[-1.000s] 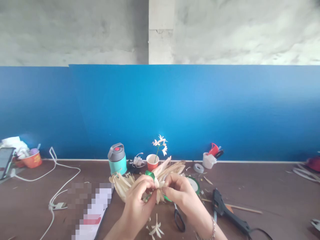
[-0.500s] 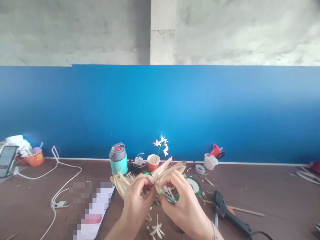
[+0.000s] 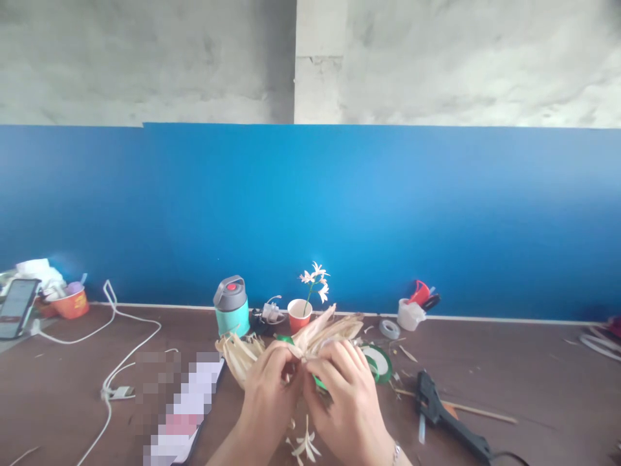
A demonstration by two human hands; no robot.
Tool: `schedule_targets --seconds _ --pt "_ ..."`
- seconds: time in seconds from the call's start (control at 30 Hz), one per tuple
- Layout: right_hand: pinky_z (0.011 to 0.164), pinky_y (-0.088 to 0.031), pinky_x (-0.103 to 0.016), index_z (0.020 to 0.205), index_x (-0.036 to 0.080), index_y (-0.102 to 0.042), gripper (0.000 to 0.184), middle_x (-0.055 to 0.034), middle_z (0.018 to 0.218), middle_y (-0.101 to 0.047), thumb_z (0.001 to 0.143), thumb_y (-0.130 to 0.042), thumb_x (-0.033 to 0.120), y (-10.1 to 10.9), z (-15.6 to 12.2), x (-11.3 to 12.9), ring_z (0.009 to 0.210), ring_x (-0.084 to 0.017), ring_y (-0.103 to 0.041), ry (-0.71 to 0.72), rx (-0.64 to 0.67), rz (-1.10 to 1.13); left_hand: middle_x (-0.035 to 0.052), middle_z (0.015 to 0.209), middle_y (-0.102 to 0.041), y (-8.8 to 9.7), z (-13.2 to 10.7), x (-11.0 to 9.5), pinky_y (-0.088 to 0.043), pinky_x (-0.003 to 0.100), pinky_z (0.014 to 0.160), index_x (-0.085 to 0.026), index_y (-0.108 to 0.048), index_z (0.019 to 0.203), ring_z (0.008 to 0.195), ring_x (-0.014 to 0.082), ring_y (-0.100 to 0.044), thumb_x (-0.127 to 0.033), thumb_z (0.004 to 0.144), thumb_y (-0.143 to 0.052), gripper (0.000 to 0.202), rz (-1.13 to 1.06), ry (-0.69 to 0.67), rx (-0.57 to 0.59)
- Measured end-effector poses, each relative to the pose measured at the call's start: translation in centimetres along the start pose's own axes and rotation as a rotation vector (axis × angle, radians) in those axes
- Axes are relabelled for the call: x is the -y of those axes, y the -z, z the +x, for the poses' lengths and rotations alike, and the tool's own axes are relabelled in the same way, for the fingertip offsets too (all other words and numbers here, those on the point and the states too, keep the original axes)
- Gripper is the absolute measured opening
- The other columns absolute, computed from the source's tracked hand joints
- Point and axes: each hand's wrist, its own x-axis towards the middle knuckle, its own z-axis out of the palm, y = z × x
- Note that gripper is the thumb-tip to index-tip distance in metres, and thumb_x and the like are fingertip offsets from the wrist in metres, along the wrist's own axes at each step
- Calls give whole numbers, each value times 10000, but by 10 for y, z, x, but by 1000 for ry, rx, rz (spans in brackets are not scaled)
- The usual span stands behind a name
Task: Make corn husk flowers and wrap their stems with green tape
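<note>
Left hand [image 3: 269, 388] is pinching pale husk [image 3: 295, 351] | right hand's [image 3: 347, 391] grip isn't showing clearly | paper cup [image 3: 299, 324] is holding flowers [image 3: 317, 277] | white tub [image 3: 408, 318] is holding something red [image 3: 418, 292]

This looks like a craft workshop with a touch of the office: on a brown worktop [image 3: 524, 375] lie a black glue gun [image 3: 451, 421], a green-and-white roll [image 3: 381, 361], dried husks [image 3: 240, 357] and scattered scraps [image 3: 407, 353], while 1 pale flower sprig [image 3: 306, 277] stands in a red paper cup [image 3: 299, 324]. A phone [image 3: 18, 308] and a white charging cable [image 3: 122, 392] sit at the left. Behind them run a blue partition [image 3: 291, 213] and, above that, a bare, patchy grey wall [image 3: 184, 65]
</note>
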Motion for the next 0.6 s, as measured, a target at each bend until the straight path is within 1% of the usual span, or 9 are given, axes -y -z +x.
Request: schedule_targets --seconds 0.13,0.23,0.33,0.5,0.6 --pt "626 -316 -306 733 187 -567 132 -22 707 -520 784 -503 83 -1 0 2 671 -167 -446 -15 -14 15 -10 664 -578 0 0 2 -430 227 533 -209 -506 678 577 132 -538 -146 815 -517 151 8 -18 6" --pt "650 -324 -323 778 196 -586 91 -28 736 -522 793 -528 127 -3 -1 4 694 -178 -451 -44 -63 -28 -2 664 -575 0 0 3 -431 237 537 -208 -514 688 567 137 -537 -125 817 -490 155 28 -24 13" --pt "669 -328 -339 838 219 -623 108 -44 799 -526 801 -537 166 -7 -3 4 725 -195 -453 -73 -80 -84 8 663 -567 0 -3 3 -435 254 564 -206 -518 696 605 156 -551 -97 819 -461 174 58 -52 8" --pt "679 -327 -346 783 229 -636 119 -48 825 -520 802 -531 177 -10 -4 0 741 -203 -456 -126 -67 -127 20 683 -571 -3 -6 3 -450 274 591 -199 -518 711 643 173 -561 -70 814 -458 176 86 -81 35" --pt "687 -325 -352 758 225 -631 118 -48 836 -524 786 -530 170 -10 -4 -2 763 -211 -458 -146 -31 -130 37 730 -598 -5 -6 5 -474 301 635 -193 -551 766 697 191 -586 -27 785 -439 202 99 -101 56"
